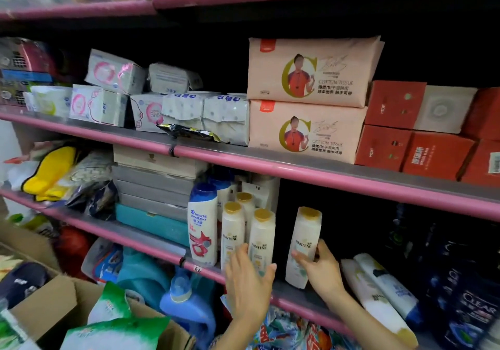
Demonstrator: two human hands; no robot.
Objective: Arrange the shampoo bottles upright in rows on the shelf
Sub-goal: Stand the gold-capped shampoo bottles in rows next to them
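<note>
The right hand [322,266] is gripping a Pantene bottle [304,247] low on its body, thumb in front, fingers curling behind, and the bottle is standing slightly tilted on the shelf [297,293]. Left of it, the left hand [250,276] is resting spread against the nearest standing bottle [261,238]. A push there is risking toppling the row behind; a low grip could let the tilted bottle tip. Right of the hand, two bottles [378,290] are lying flat. Beyond them dark bottles [470,295] are blurring, hard to count.

right hand [323,268] grips tilted Pantene bottle [304,247]; left hand [249,282] touches upright Pantene bottle [261,238]; pink shelf [297,299]
</note>
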